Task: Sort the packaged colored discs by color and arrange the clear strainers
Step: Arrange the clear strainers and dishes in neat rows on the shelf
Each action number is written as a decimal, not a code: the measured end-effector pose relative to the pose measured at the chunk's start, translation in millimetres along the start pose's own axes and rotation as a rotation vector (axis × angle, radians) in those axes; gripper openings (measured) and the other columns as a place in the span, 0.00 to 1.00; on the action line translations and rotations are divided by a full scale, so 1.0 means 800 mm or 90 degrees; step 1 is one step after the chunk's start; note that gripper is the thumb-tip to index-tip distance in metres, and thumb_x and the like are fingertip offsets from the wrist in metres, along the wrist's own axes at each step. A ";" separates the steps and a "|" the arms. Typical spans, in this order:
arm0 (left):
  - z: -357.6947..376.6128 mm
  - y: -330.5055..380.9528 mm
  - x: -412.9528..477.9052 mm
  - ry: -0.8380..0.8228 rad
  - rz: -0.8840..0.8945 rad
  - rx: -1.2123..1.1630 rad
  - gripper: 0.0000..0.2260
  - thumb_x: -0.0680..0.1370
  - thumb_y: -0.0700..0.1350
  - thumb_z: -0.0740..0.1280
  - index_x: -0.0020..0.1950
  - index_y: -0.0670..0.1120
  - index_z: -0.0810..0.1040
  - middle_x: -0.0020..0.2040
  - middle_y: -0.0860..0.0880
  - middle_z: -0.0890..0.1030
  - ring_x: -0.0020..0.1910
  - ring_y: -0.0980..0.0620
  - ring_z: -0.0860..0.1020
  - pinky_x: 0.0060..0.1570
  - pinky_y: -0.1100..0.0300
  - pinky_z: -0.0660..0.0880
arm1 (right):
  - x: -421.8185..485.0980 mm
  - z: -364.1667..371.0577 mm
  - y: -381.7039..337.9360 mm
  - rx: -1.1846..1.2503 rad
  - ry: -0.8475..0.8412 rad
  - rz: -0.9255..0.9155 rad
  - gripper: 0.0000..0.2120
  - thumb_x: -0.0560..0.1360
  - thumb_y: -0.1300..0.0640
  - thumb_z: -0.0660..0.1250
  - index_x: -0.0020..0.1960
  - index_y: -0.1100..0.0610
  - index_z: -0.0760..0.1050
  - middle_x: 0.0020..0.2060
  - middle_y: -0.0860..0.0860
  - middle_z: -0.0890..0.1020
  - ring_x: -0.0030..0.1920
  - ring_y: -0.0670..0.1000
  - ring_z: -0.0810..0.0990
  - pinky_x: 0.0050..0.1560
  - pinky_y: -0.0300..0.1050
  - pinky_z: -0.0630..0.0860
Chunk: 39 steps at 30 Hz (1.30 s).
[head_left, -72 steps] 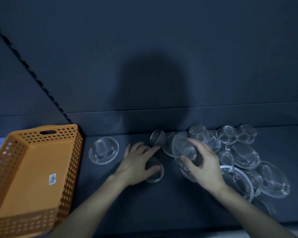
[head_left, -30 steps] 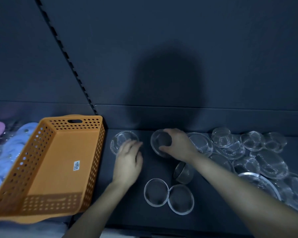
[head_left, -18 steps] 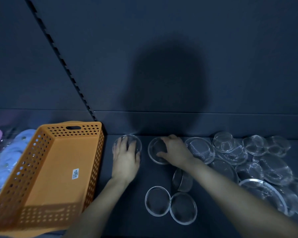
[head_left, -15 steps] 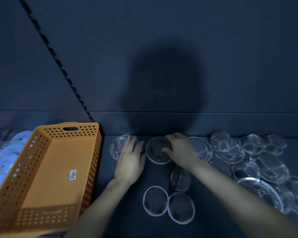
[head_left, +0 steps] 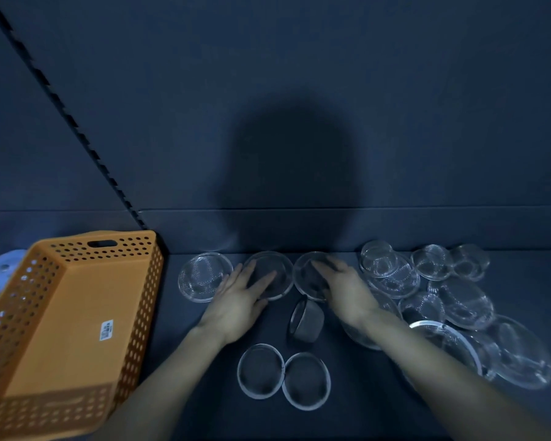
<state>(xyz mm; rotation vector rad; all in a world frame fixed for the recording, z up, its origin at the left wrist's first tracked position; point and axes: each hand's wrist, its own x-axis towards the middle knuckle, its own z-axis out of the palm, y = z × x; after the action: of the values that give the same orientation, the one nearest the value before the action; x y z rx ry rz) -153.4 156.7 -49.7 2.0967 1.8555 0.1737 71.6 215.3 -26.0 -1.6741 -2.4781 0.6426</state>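
Orange basket (head_left: pixel 77 313) at your left on the table (head_left: pixel 204 383), first strainer (head_left: pixel 201 276) just beside it. Your left hand (head_left: pixel 239 300) lies flat on the second strainer (head_left: pixel 279 265), grip apart; your right hand (head_left: pixel 345 291) covers the third strainer (head_left: pixel 306 280), blurred, so I cannot tell its grip, with the heap of strainers (head_left: pixel 458 300) beyond.

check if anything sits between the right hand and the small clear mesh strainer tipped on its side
Nothing visible: the small clear mesh strainer lies just beside the right hand, only bare dark shelf between.
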 end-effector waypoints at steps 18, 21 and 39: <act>-0.007 0.019 -0.099 -0.104 0.117 -0.166 0.35 0.65 0.59 0.74 0.69 0.54 0.68 0.64 0.60 0.69 0.63 0.64 0.67 0.65 0.69 0.63 | -0.066 0.016 -0.031 0.188 0.027 0.000 0.36 0.69 0.52 0.71 0.73 0.49 0.60 0.64 0.53 0.69 0.64 0.53 0.71 0.60 0.32 0.62; 0.003 0.017 -0.107 -0.081 0.127 -0.111 0.34 0.67 0.58 0.72 0.71 0.54 0.65 0.68 0.59 0.67 0.67 0.61 0.64 0.66 0.71 0.59 | -0.081 0.012 -0.031 0.170 0.063 0.006 0.37 0.68 0.54 0.70 0.74 0.48 0.60 0.61 0.50 0.66 0.61 0.52 0.72 0.59 0.32 0.64; 0.024 0.059 -0.074 0.123 0.408 0.127 0.31 0.70 0.70 0.56 0.59 0.49 0.80 0.38 0.56 0.81 0.36 0.54 0.78 0.38 0.64 0.74 | -0.151 0.013 -0.009 0.283 0.244 0.168 0.28 0.67 0.54 0.75 0.65 0.53 0.71 0.57 0.50 0.76 0.57 0.48 0.74 0.56 0.33 0.65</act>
<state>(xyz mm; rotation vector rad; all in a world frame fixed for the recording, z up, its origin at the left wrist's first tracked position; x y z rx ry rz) -111.6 91.0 -45.1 2.8438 1.2638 0.3638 110.3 100.8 -12.8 -1.7515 -1.7214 0.7438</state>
